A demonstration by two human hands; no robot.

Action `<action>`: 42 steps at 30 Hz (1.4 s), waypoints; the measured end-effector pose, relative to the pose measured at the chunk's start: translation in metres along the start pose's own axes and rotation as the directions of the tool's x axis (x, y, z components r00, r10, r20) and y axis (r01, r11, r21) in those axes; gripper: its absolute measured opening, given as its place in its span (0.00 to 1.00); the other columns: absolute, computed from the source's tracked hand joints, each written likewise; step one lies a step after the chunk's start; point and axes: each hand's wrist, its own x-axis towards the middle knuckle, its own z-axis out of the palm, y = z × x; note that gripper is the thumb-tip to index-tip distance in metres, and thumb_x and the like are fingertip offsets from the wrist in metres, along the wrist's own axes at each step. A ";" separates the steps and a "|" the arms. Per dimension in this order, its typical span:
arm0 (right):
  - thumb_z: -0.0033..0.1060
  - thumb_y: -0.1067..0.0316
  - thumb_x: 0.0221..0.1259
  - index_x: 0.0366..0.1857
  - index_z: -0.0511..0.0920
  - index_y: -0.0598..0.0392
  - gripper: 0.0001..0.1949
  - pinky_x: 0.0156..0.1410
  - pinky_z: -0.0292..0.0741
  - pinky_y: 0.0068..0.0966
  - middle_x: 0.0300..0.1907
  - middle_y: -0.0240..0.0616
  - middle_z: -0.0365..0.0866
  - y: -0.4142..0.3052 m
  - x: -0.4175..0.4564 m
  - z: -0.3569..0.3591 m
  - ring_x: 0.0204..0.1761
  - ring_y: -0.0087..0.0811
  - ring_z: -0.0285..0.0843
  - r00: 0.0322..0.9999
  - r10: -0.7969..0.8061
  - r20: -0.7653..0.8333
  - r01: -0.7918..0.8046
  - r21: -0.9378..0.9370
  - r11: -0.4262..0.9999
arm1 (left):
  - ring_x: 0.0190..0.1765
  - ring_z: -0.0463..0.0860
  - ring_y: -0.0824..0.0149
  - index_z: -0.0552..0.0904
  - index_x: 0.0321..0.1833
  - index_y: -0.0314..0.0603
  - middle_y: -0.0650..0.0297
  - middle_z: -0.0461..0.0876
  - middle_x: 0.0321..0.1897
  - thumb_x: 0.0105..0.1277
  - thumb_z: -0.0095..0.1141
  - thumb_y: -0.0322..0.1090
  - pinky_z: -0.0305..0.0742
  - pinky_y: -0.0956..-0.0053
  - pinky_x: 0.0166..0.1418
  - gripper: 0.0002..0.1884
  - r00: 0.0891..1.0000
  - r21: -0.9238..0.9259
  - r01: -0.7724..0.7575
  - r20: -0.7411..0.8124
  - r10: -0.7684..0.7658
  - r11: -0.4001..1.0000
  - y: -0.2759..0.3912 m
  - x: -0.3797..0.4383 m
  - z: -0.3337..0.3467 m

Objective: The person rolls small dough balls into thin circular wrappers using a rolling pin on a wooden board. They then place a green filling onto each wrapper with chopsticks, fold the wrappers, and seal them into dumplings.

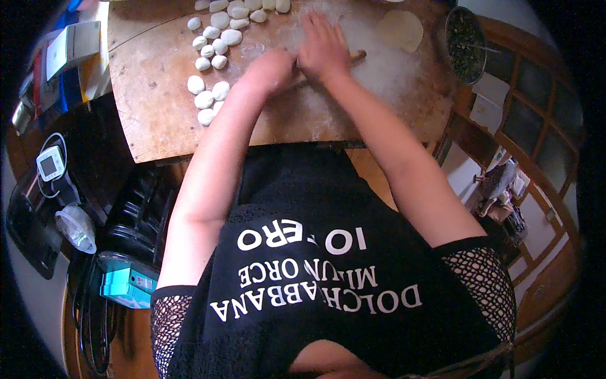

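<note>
My right hand (326, 49) lies flat with its fingers stretched forward over a floured wooden board (156, 109). Out from beside its palm sticks the brown end of what looks like a small wooden rolling pin (358, 55); the rest is hidden under the hand. Close against it on the left, my left hand (277, 71) is curled, and whatever its fingers touch is out of sight. A thin round dough wrapper (402, 31) rests on the board to the right. Several small floured dough pieces (219, 46) are scattered left of my hands, with more rounds (204, 99) beside my left forearm.
At the board's right edge stands a bowl of chopped green filling (466, 45) with a utensil in it. To the left are a blood pressure monitor (50, 163), a clear plastic container (76, 229), a black chair (137, 222) and a turquoise box (127, 288).
</note>
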 end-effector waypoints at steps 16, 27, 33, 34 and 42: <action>0.51 0.52 0.54 0.50 0.73 0.51 0.21 0.71 0.51 0.42 0.66 0.39 0.61 0.023 -0.120 -0.010 0.69 0.38 0.55 0.979 -0.172 0.111 0.180 -0.065 0.982 | 0.44 0.81 0.53 0.79 0.44 0.34 0.48 0.82 0.39 0.58 0.56 0.35 0.74 0.64 0.49 0.14 0.958 -0.242 0.123 -0.225 -0.179 0.962 -0.010 -0.005 0.003; 0.48 0.62 0.51 0.39 0.73 0.54 0.13 0.70 0.53 0.48 0.66 0.41 0.60 0.096 -0.157 -0.031 0.67 0.43 0.57 0.975 0.178 -0.131 -0.187 -0.064 0.980 | 0.41 0.82 0.55 0.80 0.43 0.36 0.51 0.83 0.37 0.59 0.57 0.36 0.74 0.65 0.47 0.13 0.995 -0.204 -0.092 0.012 0.097 0.975 0.064 0.071 0.028; 0.50 0.65 0.48 0.45 0.72 0.54 0.17 0.70 0.55 0.48 0.65 0.41 0.62 0.106 -0.059 -0.025 0.68 0.42 0.57 0.929 0.240 -0.283 -0.268 -0.065 0.961 | 0.46 0.80 0.47 0.80 0.44 0.37 0.49 0.82 0.40 0.60 0.54 0.41 0.74 0.59 0.50 0.15 0.953 0.175 -0.236 0.232 0.193 0.956 0.082 0.092 0.035; 0.49 0.66 0.48 0.46 0.72 0.54 0.18 0.70 0.55 0.47 0.64 0.41 0.62 0.108 -0.051 -0.022 0.69 0.41 0.55 0.914 0.261 -0.311 -0.292 -0.057 0.955 | 0.46 0.80 0.47 0.80 0.44 0.38 0.49 0.82 0.41 0.60 0.54 0.43 0.74 0.58 0.50 0.16 0.953 0.264 -0.230 0.258 0.162 0.937 0.091 0.093 0.032; 0.52 0.61 0.49 0.61 0.66 0.51 0.29 0.71 0.53 0.47 0.67 0.38 0.60 0.091 -0.152 -0.038 0.69 0.40 0.56 0.976 0.209 -0.053 -0.211 -0.032 0.977 | 0.44 0.79 0.45 0.82 0.43 0.37 0.45 0.81 0.38 0.61 0.52 0.40 0.74 0.59 0.49 0.15 0.993 -0.311 0.018 0.113 0.018 0.950 0.064 0.071 0.035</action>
